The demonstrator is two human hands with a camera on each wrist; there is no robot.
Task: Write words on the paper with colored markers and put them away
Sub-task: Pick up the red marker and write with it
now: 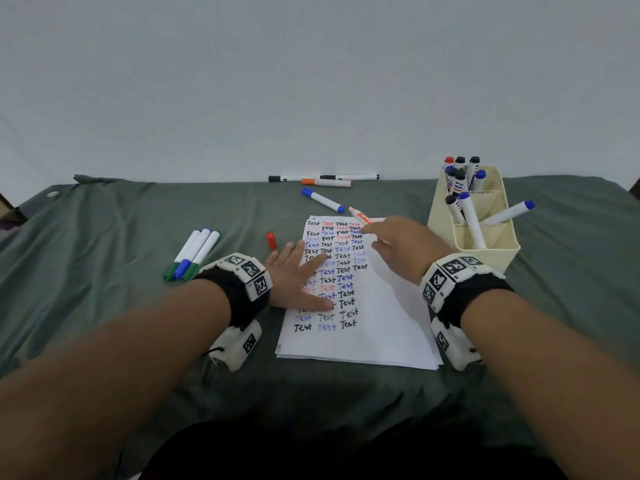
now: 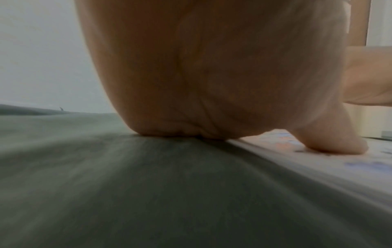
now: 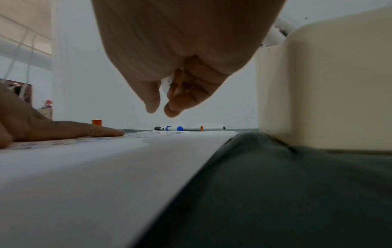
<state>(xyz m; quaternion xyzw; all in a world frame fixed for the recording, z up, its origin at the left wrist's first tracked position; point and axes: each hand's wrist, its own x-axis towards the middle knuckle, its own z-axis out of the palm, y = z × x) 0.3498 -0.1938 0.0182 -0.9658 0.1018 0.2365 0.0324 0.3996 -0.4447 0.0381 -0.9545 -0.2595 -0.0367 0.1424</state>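
Green cloth [image 1: 104, 244] underneath; left hand [image 1: 298, 271] lies flat, pinning the paper [image 1: 374, 327], right hand [image 1: 401, 247] pinches the uncapped orange marker [image 1: 358, 215] — keep the sheet steady, strokes light.

Uncapped red marker [image 1: 359, 215] over written paper [image 1: 374, 327]

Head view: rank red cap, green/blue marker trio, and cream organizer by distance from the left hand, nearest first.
From the left hand, which rests flat on the paper:
1. Red cap, just beyond the fingertips.
2. Green/blue marker trio, lying to the hand's left on the cloth.
3. Cream organizer, far right, past the right hand.
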